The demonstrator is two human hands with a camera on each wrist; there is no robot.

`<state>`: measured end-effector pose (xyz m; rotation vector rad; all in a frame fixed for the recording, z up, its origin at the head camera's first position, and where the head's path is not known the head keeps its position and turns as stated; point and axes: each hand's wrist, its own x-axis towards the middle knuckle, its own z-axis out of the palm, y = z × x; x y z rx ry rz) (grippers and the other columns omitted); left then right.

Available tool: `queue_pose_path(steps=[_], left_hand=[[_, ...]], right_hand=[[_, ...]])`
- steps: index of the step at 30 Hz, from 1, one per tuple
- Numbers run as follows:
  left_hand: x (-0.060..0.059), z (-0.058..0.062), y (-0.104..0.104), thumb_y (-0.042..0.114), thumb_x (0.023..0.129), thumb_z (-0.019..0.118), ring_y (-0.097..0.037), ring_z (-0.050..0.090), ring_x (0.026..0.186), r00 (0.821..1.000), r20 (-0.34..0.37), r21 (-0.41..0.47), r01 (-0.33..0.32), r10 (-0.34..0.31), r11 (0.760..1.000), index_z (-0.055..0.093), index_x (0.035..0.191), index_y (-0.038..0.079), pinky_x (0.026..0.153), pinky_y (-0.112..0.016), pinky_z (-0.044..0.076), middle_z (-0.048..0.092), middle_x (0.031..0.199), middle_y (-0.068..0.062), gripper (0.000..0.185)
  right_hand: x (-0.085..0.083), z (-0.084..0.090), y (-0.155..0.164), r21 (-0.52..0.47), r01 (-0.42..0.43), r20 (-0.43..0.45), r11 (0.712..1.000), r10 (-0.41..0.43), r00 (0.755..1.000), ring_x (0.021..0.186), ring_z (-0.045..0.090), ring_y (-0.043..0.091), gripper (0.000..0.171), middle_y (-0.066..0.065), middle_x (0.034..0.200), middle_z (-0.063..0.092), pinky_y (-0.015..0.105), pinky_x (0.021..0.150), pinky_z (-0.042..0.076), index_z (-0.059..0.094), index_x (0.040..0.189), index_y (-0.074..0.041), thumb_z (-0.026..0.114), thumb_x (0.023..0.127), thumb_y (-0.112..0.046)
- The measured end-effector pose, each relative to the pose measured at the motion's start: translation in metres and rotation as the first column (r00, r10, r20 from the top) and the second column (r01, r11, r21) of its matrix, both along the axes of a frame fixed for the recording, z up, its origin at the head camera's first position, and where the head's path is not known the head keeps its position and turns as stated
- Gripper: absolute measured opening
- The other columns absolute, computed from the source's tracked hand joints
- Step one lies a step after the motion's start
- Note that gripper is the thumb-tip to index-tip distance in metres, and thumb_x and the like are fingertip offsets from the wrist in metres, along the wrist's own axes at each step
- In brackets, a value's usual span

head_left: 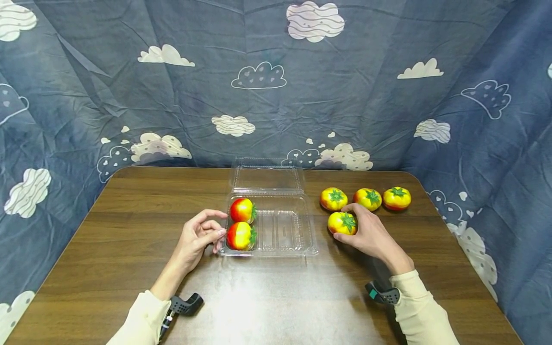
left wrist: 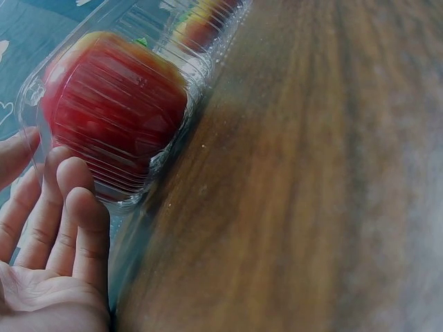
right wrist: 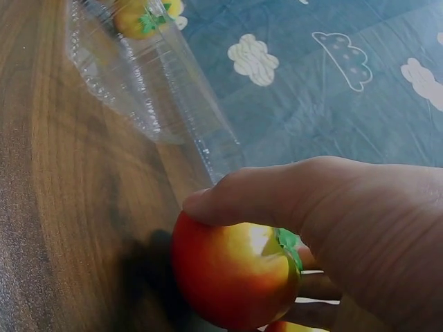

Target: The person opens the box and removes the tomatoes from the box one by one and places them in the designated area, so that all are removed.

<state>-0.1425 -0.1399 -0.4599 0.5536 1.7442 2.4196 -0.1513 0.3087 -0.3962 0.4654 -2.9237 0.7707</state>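
Note:
My right hand (head_left: 371, 235) holds a red-and-yellow tomato (head_left: 339, 224) with a green leafy top, thumb and fingers curled round its sides, right of the container. In the right wrist view the thumb lies across the top of this tomato (right wrist: 232, 270). At the left edge of the clear plastic container (head_left: 282, 251), my left hand (head_left: 196, 239) has its fingers loosely bent, fingertips right at the rim. Two tomatoes, a rear one (head_left: 242, 211) and a front one (head_left: 240, 236), lie on their sides in the container's left part. The left wrist view shows relaxed fingers (left wrist: 86, 207) beside the ribbed wall.
Behind the right hand, three more tomatoes stand in a row: left (head_left: 333, 199), middle (head_left: 368, 199) and right (head_left: 396, 198). The container's hinged lid (head_left: 267, 177) is folded back toward the far edge of the wooden table (head_left: 129, 230). A blue cloud-printed cloth (head_left: 258, 43) hangs behind.

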Motion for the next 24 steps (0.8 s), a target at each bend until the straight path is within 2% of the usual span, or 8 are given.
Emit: queue_pose_path(steps=[5,11,17,21,24], left_hand=[[-0.0001,0.0001,0.0000,-0.012,0.096,0.063,-0.016,0.059,0.055,1.000,0.003,0.002,0.004,-0.004,1.000,0.052,0.129,-0.014,0.048,-0.024,0.053,0.067,0.076,-0.007,0.035],[0.0005,-0.0003,-0.0003,-0.012,0.096,0.063,-0.015,0.060,0.055,1.000,0.012,-0.004,0.000,0.000,1.000,0.053,0.130,-0.013,0.048,-0.024,0.053,0.068,0.077,-0.006,0.036],[0.0006,-0.0004,-0.0002,-0.011,0.095,0.064,-0.015,0.061,0.055,1.000,0.013,-0.009,-0.007,0.007,1.000,0.053,0.130,-0.014,0.048,-0.024,0.053,0.068,0.078,-0.007,0.036],[0.0004,-0.0004,-0.0001,-0.011,0.095,0.064,-0.016,0.061,0.055,1.000,0.014,-0.008,-0.006,0.006,1.000,0.053,0.130,-0.014,0.048,-0.024,0.053,0.068,0.077,-0.007,0.036],[0.0001,-0.0004,0.0000,-0.012,0.095,0.064,-0.015,0.061,0.055,1.000,0.014,-0.008,-0.006,0.006,1.000,0.053,0.130,-0.014,0.048,-0.024,0.053,0.068,0.077,-0.007,0.036]], right_hand=[[0.0001,0.0012,0.0015,0.002,0.003,0.022,1.000,-0.003,1.000,0.106,0.065,0.037,0.066,0.020,0.120,0.069,0.054,0.094,0.054,0.058,0.129,0.000,0.092,0.079,-0.027],[0.0001,0.0052,0.0035,0.006,0.005,0.057,1.000,-0.006,0.998,0.115,0.064,0.041,0.070,0.022,0.127,0.067,0.058,0.102,0.051,0.057,0.133,0.001,0.091,0.082,-0.034],[0.0004,0.0079,0.0038,-0.004,0.018,0.046,1.000,-0.018,0.999,0.120,0.063,0.042,0.069,0.022,0.129,0.067,0.059,0.106,0.049,0.059,0.133,0.001,0.089,0.084,-0.036],[0.0002,0.0087,0.0058,-0.011,0.029,0.031,1.000,-0.029,0.999,0.121,0.062,0.042,0.067,0.021,0.131,0.067,0.058,0.106,0.047,0.060,0.133,0.001,0.089,0.085,-0.036],[0.0000,0.0095,0.0070,-0.020,0.038,0.013,0.999,-0.037,0.999,0.116,0.064,0.040,0.065,0.020,0.129,0.068,0.055,0.101,0.050,0.062,0.132,0.000,0.089,0.084,-0.034]])
